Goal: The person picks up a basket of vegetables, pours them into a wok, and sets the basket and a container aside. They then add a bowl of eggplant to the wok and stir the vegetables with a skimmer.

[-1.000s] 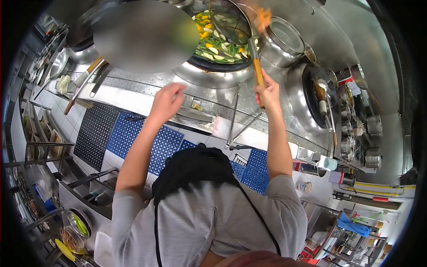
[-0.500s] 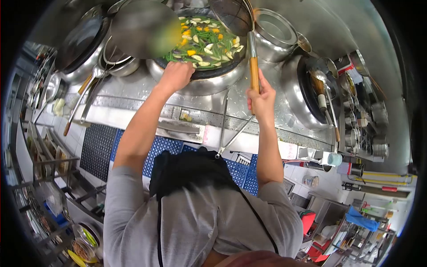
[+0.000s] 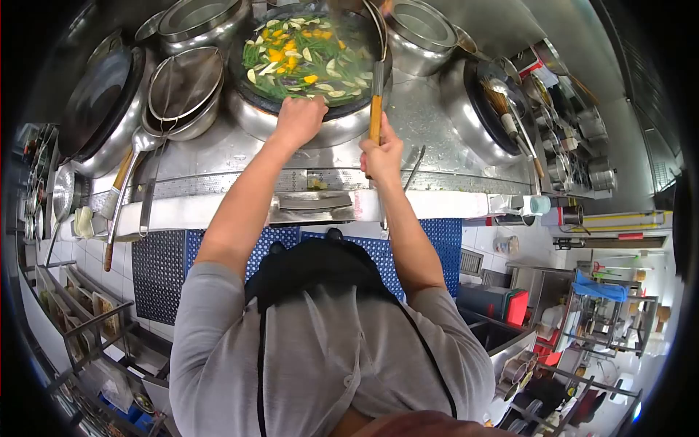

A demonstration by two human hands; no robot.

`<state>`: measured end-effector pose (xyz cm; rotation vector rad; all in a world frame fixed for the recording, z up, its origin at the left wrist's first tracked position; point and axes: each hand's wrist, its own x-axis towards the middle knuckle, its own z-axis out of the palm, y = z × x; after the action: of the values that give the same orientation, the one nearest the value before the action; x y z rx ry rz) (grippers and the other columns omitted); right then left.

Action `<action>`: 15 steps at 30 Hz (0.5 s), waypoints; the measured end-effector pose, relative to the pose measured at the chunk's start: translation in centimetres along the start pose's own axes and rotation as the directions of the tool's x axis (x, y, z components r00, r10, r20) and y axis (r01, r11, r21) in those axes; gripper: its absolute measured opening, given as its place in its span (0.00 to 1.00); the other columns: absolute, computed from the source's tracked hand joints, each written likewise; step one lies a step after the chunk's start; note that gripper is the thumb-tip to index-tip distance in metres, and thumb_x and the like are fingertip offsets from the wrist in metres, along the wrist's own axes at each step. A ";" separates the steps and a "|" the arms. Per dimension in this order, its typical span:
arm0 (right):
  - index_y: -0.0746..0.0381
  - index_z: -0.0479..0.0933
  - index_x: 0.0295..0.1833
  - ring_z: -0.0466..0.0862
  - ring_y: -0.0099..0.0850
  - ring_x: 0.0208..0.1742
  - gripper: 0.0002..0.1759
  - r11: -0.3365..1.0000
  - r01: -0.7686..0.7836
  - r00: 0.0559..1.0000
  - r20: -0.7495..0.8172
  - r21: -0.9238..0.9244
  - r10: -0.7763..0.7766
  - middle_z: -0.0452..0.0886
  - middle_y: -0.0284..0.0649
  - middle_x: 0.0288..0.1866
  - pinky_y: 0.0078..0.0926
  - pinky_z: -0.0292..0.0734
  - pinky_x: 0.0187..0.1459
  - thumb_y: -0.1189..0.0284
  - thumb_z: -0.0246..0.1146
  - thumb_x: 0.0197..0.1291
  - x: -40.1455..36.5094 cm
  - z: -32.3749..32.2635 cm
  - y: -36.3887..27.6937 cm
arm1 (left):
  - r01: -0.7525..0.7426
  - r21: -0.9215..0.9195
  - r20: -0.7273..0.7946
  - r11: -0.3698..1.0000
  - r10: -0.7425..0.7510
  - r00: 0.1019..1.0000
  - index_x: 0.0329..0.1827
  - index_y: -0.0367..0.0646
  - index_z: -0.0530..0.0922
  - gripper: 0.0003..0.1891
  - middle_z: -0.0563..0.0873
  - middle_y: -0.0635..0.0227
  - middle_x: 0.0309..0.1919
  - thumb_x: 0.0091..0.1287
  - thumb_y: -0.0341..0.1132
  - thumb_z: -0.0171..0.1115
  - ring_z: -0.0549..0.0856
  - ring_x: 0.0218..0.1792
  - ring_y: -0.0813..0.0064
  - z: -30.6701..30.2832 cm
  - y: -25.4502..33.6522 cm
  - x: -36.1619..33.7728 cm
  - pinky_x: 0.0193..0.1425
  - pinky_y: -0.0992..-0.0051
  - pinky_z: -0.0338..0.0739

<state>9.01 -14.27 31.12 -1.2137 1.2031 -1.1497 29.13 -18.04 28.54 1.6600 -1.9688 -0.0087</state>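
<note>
The left hand (image 3: pixel 298 120) clamps the near rim of the wok (image 3: pixel 266 103), which looks heavy and full of vegetables, on its burner. The right hand (image 3: pixel 381 153) is closed round the wooden grip of a stiff, light long-handled utensil (image 3: pixel 376 116).

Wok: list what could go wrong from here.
1. The bare left hand grips the wok at its rim, so it may get burned if the metal is hot.
2. The wok is heaped with vegetables. A tilt, or a push from the skimmer in the right hand, could spill some over the rim.
</note>
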 end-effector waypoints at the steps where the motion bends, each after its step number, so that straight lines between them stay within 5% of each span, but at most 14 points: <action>1: 0.63 0.57 0.79 0.71 0.20 0.14 0.46 1.000 -0.006 1.000 0.012 -0.023 0.006 0.76 0.33 0.23 0.23 0.66 0.14 0.84 0.58 0.50 -0.2 -0.3 -0.3 | -0.011 -0.004 -0.022 1.000 0.011 1.000 0.36 0.40 0.79 0.10 0.86 0.50 0.28 0.69 0.38 0.58 0.86 0.35 0.47 0.1 -0.1 -0.2 0.43 0.51 0.75; 5: 0.62 0.57 0.79 0.71 0.19 0.13 0.46 0.986 0.113 0.992 0.075 -0.125 -0.104 0.75 0.31 0.21 0.22 0.66 0.14 0.85 0.57 0.49 -1.3 -1.0 -1.4 | -0.006 -0.012 0.022 1.000 0.006 1.000 0.34 0.40 0.81 0.08 0.86 0.51 0.26 0.66 0.36 0.60 0.86 0.34 0.48 -1.4 0.0 0.3 0.41 0.52 0.75; 9: 0.61 0.58 0.79 0.71 0.19 0.13 0.44 0.987 -0.014 0.985 0.166 -0.158 0.040 0.75 0.32 0.21 0.20 0.66 0.14 0.87 0.58 0.52 -0.4 -1.3 -2.9 | 0.043 -0.078 0.000 0.996 -0.043 0.999 0.33 0.39 0.81 0.06 0.86 0.52 0.27 0.65 0.32 0.60 0.85 0.36 0.48 -0.6 -0.2 -0.1 0.45 0.53 0.74; 12: 0.60 0.59 0.79 0.71 0.19 0.13 0.44 0.984 0.054 0.978 0.210 -0.173 -0.016 0.76 0.33 0.24 0.19 0.66 0.13 0.87 0.58 0.53 0.4 -1.3 -3.7 | 0.023 -0.078 -0.018 0.997 -0.025 1.000 0.37 0.38 0.83 0.07 0.86 0.53 0.39 0.65 0.31 0.58 0.84 0.47 0.53 -0.6 -0.5 -0.8 0.52 0.55 0.72; 15: 0.61 0.59 0.79 0.72 0.20 0.14 0.45 0.994 0.052 0.961 0.276 -0.097 -0.023 0.76 0.33 0.22 0.21 0.67 0.14 0.87 0.58 0.51 0.2 -0.9 -5.0 | -0.045 -0.073 -0.249 0.996 0.025 0.968 0.42 0.37 0.84 0.09 0.82 0.54 0.47 0.64 0.29 0.58 0.78 0.54 0.54 0.4 0.0 -2.3 0.55 0.54 0.71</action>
<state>8.20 -14.64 36.15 -1.4291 1.0424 -0.9189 29.15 -16.07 27.30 1.4977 -1.7852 0.1277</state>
